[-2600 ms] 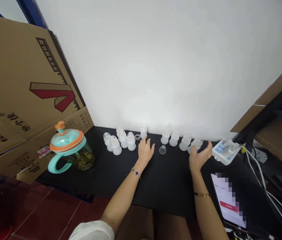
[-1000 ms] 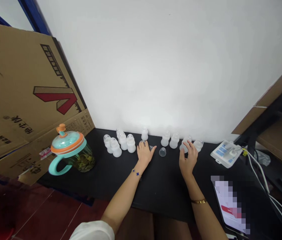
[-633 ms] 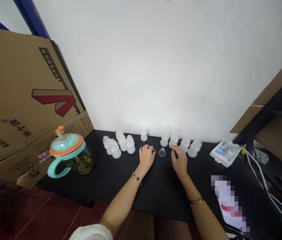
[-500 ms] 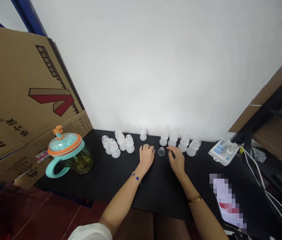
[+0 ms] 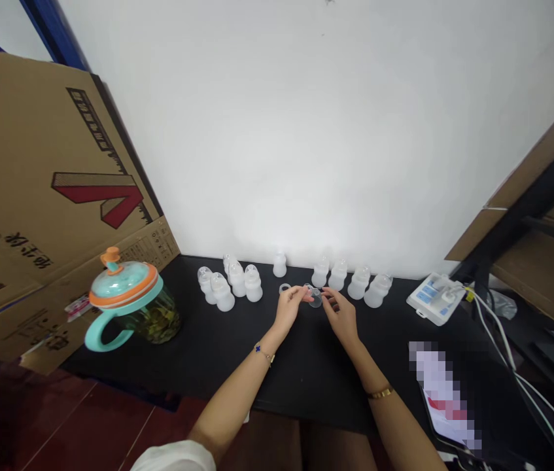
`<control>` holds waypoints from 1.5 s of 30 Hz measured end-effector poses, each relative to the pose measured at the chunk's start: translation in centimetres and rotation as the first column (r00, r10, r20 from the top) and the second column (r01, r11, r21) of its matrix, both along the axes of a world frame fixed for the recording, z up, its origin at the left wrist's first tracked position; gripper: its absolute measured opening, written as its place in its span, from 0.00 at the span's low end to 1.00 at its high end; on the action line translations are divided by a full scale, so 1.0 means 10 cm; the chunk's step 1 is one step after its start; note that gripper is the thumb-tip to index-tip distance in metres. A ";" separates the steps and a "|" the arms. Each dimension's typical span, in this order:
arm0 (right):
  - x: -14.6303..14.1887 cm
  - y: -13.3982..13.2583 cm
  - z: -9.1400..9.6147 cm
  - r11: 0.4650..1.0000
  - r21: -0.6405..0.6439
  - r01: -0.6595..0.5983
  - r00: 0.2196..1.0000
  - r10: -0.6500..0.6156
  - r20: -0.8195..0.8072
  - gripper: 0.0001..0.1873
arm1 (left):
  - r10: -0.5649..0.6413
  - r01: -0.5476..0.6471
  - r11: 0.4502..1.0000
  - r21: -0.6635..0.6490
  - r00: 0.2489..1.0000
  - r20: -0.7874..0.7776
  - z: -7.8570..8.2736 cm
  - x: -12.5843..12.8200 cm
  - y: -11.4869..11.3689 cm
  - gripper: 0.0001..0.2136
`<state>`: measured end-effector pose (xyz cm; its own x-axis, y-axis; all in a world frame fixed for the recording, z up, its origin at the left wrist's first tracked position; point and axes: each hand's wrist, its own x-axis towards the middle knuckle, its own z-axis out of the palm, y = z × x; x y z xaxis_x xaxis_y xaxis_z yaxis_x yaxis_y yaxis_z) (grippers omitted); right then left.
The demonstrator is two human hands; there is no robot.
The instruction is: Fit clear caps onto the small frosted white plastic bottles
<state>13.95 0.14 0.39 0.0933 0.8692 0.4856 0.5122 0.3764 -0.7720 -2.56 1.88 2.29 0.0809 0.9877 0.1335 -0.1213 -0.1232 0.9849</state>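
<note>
Black counter (image 5: pixel 306 383), one lot: left hand (image 5: pixel 287 309) and right hand (image 5: pixel 340 318), fingers partly curled, meeting at a clear plastic cap (image 5: pixel 314 298); I cannot tell from here whether they grip it. Frosted baby bottles (image 5: pixel 253 285) stand either side; small ring (image 5: pixel 284 288) just beside the left hand.

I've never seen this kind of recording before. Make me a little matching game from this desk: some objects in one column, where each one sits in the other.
Objects:
1. Clear plastic cup
2. Small ring
3. Glass mug with a teal lid
4. Phone

Places:
A. Near right corner of the black tabletop
B. Between the left hand and the right hand
C. Beside the cardboard sheet
D. Just beyond the left hand

Pairs: 1-B, 2-D, 3-C, 4-A
</note>
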 end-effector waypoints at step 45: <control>-0.02 -0.06 0.15 0.976 -0.112 -0.187 0.974 0.169 -0.154 0.18 | 0.055 -0.051 0.998 -0.039 0.992 0.116 -0.06 0.06 -0.06 0.14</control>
<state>13.76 -0.44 1.84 -0.0079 0.9310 0.3650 0.3274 0.3473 -0.8787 -1.97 1.31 1.74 0.0143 0.9945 0.1035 -0.2303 -0.0975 0.9682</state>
